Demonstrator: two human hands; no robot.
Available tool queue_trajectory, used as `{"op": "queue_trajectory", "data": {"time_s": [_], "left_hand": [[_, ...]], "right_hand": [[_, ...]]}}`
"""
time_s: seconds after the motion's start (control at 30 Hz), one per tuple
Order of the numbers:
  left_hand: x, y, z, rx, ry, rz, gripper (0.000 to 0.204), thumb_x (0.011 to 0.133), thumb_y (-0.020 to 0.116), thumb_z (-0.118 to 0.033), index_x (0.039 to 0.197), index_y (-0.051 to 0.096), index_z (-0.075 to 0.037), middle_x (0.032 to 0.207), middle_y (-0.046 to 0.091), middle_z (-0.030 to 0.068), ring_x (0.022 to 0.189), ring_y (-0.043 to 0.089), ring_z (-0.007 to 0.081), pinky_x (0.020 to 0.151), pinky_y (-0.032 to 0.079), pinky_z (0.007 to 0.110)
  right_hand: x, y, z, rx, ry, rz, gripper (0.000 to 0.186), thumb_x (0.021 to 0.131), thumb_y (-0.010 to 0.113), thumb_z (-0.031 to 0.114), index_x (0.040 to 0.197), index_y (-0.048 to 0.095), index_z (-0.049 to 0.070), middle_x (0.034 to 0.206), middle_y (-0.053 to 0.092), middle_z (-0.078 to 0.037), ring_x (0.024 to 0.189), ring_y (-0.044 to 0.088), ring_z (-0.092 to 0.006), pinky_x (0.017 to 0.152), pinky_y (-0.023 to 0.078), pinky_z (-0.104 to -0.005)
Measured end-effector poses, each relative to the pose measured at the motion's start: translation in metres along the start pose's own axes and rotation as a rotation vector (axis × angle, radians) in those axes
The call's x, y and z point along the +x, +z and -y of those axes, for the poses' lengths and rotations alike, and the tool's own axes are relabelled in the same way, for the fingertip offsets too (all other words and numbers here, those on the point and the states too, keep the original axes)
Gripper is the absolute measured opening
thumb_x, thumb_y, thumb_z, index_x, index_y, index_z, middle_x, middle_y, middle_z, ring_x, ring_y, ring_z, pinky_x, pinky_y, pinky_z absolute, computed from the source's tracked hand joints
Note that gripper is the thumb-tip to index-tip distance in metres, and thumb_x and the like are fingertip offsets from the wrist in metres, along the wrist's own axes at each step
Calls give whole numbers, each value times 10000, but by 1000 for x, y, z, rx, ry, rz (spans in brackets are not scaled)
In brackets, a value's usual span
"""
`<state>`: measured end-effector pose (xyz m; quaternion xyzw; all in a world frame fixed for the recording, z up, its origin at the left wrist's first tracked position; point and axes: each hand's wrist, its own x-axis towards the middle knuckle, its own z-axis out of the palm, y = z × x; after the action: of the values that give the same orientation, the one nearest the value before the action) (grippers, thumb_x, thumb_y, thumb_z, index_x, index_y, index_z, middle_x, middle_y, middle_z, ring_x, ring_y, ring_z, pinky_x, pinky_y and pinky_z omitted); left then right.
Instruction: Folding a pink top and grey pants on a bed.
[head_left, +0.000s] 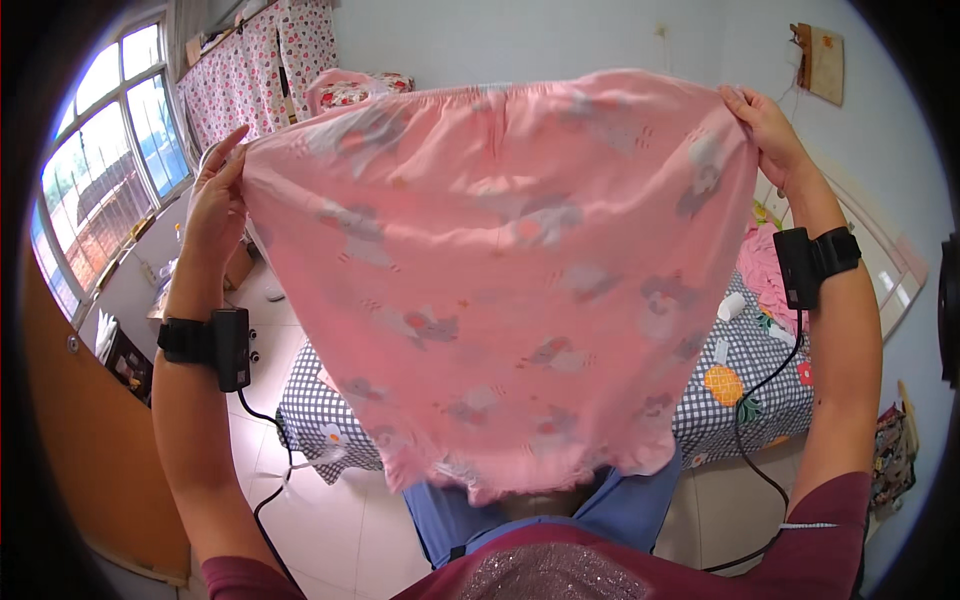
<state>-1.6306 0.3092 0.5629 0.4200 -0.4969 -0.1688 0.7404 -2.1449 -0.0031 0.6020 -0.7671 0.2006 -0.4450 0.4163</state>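
Both my arms are raised, and a pink printed pajama garment is spread wide between them. Its gathered, elastic-looking edge is at the top, and a ruffled edge hangs over my lap. Grey animal figures are scattered across the cloth. My left hand pinches the upper left corner between thumb and fingers, with one finger sticking up. At the upper right corner my right hand grips the cloth, its fingers closed over the edge. The garment is held taut along the top and hides much of what lies behind it.
Behind the garment is a bed with a checked, fruit-patterned cover. On its right side lie pink cloth and a white roll-like object. A barred window and a wooden door are at left. Cables hang from my forearm devices.
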Motion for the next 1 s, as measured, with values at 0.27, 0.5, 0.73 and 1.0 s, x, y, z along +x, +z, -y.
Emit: {"op": "queue_trajectory", "data": {"time_s": [0.27,0.5,0.73,1.0], "left_hand": [[0,3,9,31,35,-88,331,931,474,-147,1251,481,-61,1051,598,44,942,570,112,843,468,248],[1,-2,2,112,-1,-84,321,932,469,-148,1239,494,-57,1106,589,58,998,559,122,871,456,259],[2,-11,-1,93,-71,73,367,920,449,-121,1265,433,3,1062,609,77,946,584,121,870,437,237],[21,-22,1,241,-161,-158,429,857,447,-19,1285,427,10,1099,579,126,948,575,131,628,476,128]], "right_hand": [[-10,13,1,-134,50,-109,210,892,555,343,867,577,135,756,513,90,686,449,-24,669,379,-212],[-14,8,-8,-173,-9,-74,236,883,564,359,868,595,125,757,522,87,706,465,-25,719,396,-217],[-18,14,-11,-91,74,-34,224,886,561,309,861,591,88,735,530,76,689,475,-26,678,395,-208],[-22,4,-17,86,261,-119,253,892,431,175,848,610,2,800,648,-97,670,614,-166,641,522,-315]]}}
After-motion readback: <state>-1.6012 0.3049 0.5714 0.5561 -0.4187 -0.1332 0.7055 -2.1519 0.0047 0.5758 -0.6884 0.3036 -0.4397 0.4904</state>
